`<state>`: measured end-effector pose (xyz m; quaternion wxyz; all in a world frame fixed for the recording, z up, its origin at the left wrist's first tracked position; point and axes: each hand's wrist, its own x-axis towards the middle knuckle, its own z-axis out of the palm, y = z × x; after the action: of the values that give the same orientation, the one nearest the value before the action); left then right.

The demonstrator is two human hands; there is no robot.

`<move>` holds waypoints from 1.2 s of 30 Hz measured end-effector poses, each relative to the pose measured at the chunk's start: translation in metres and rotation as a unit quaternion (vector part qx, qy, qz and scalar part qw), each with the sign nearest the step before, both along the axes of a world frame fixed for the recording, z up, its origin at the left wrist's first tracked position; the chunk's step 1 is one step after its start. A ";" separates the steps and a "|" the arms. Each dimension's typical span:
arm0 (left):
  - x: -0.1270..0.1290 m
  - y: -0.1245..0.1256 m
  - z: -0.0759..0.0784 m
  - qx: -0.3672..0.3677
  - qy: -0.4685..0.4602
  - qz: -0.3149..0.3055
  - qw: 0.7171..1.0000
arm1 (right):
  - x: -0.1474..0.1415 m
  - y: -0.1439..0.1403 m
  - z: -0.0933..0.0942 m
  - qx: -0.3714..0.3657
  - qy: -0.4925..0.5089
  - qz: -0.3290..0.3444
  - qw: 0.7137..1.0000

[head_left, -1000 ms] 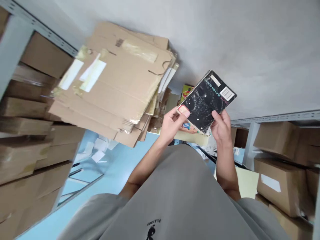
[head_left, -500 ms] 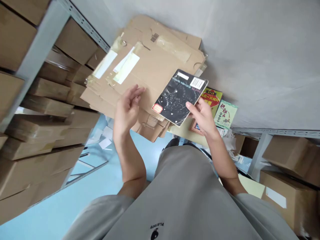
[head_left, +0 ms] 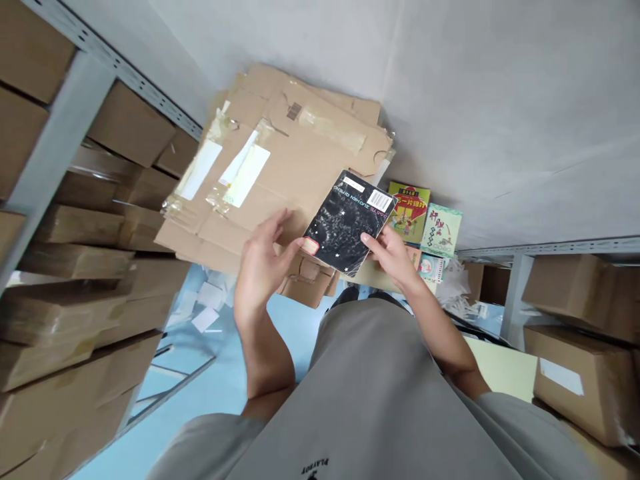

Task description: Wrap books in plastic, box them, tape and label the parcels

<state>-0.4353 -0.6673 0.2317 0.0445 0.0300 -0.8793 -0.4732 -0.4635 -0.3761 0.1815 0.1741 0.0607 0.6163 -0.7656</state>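
A black book [head_left: 345, 223] with white stars, a barcode and a red-edged label lies tilted, back cover up, in my right hand [head_left: 397, 257]. The right thumb presses on its cover near the right edge; the fingers pass underneath, out of sight. My left hand [head_left: 263, 260] is at the book's left corner, thumb tip at the label, seemingly touching it. Its fingers are stretched out and apart from the thumb. Below both hands is a stack of flattened cardboard boxes [head_left: 295, 160] with tape and white labels.
Right of the stack lie a yellow-red book [head_left: 413, 207], a pale green book [head_left: 443, 230] and smaller booklets. Crumpled white paper [head_left: 457, 290] is beside them. Metal shelves with cartons [head_left: 75, 300] stand left, more cartons [head_left: 575, 287] right. Paper scraps [head_left: 207, 303] litter the blue floor.
My left hand has come over to the book's left corner. The view has shifted, so the stack and book sit lower. More of the booklets on the right shows.
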 end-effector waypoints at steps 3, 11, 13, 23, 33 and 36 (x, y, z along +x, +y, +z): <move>-0.002 -0.001 0.002 -0.014 -0.003 0.001 1.000 | 0.003 -0.004 -0.001 0.002 -0.006 -0.011 1.000; -0.008 -0.012 0.002 -0.042 0.005 -0.021 0.999 | 0.010 -0.012 -0.010 -0.021 -0.013 -0.049 0.998; -0.009 -0.012 0.002 -0.056 0.006 -0.033 0.998 | 0.015 -0.010 -0.010 -0.018 -0.012 -0.066 0.998; -0.011 0.011 0.000 -0.170 0.023 -0.008 0.985 | 0.090 0.075 0.020 0.019 0.013 -0.152 0.988; 0.047 0.214 -0.003 0.198 -0.140 -0.352 0.904 | 0.254 0.200 0.032 -0.002 0.065 -0.280 0.958; 0.092 0.314 -0.033 0.319 -0.299 -0.454 0.776 | 0.325 0.245 0.037 0.050 0.099 -0.328 0.938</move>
<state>-0.3435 -0.3533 0.1989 -0.4527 -0.2198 -0.5586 -0.6593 -0.1384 -0.1309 0.2182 -0.1518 0.1922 0.6138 -0.7505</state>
